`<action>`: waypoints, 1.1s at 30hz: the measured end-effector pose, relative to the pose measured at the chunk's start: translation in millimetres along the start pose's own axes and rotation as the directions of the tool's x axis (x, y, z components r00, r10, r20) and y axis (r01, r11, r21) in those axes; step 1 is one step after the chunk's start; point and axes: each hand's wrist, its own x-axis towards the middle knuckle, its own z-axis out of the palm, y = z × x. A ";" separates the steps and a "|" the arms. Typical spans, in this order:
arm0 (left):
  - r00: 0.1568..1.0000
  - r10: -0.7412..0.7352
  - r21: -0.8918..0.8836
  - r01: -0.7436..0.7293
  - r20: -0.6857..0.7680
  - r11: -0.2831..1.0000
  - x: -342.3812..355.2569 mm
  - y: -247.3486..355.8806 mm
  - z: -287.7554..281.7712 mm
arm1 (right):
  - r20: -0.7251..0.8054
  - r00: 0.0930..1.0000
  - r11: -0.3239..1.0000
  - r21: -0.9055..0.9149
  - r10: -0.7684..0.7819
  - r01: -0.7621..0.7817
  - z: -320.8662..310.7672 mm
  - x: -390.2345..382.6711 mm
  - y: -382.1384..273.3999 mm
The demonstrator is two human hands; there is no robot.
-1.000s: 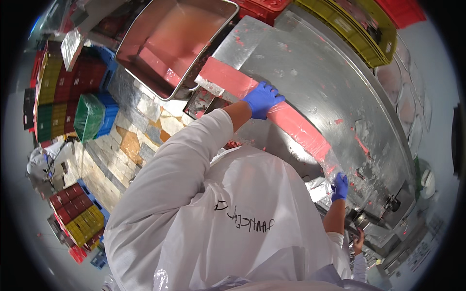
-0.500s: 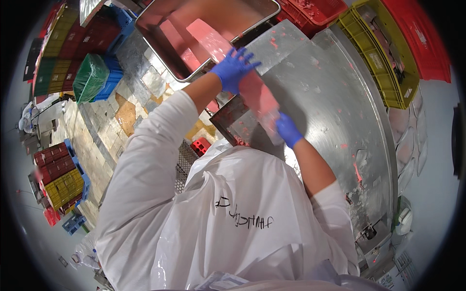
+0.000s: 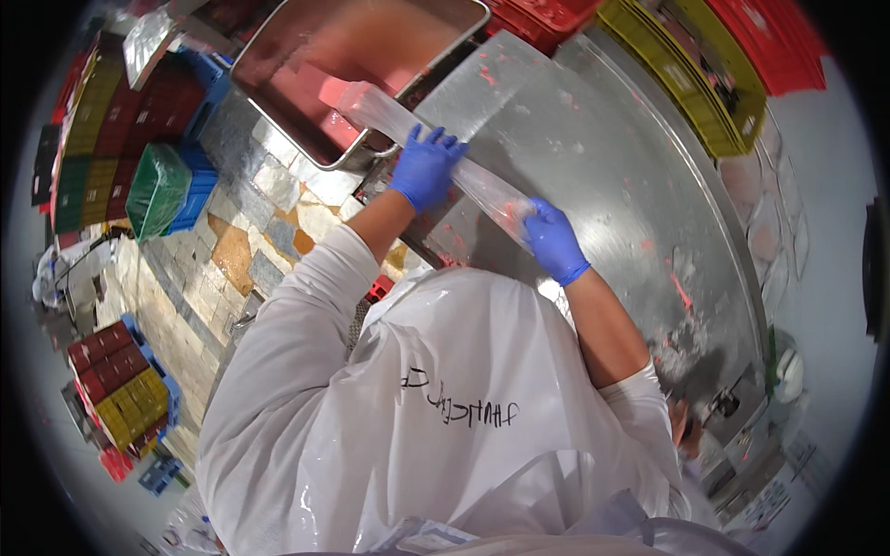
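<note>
Since half a sec ago: hands pulled further apart, bag now stretched long betw. them, far end reaching over the tray; the pink slab seen earlier no longer on the table.

Nearest: white plastic apron (image 3: 445, 417) w/ dark scrawl across the chest, white sleeves either side.

Right hand (image 3: 553, 239), blue glove, closed round the near end of a long clear plastic bag (image 3: 436, 153), pinching it at the table's front part. Left hand (image 3: 426, 167), blue glove, fingers spread and laid flat on the bag's middle, pressing it down near the table's left edge. Bag mostly see-through, pinkish smears inside, running diagonally up-left; far end over the rim of a metal tray (image 3: 278, 107).

Steel table (image 3: 630, 167) under both hands, dotted w/ small red-pink scraps. Tray just beyond the table's left corner, reddish-pink inside; contents too blurred to tell.

Further: yellow crate (image 3: 691, 88) and red crates (image 3: 769, 42) along the table's far side. Left, on tiled floor (image 3: 236, 250): green crate (image 3: 153, 190) on blue ones, stacks of dark red and yellow crates (image 3: 116, 389) lower left.
</note>
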 end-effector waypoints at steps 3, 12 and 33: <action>1.000 -0.015 -0.015 0.015 0.006 1.000 4.5 -15.7 1.9 | -0.079 0.997 1.000 0.007 0.004 -0.003 -18.7 -41.1 -9.6; 0.903 -0.395 -0.566 0.239 -0.170 0.789 13.5 -55.0 28.8 | -0.265 0.964 0.996 0.092 0.018 0.006 -98.9 -215.0 -46.8; 0.934 0.349 -0.973 -0.011 0.073 0.232 92.6 176.3 -56.7 | 0.024 0.979 0.973 -0.101 -0.205 0.206 -80.1 -220.0 35.5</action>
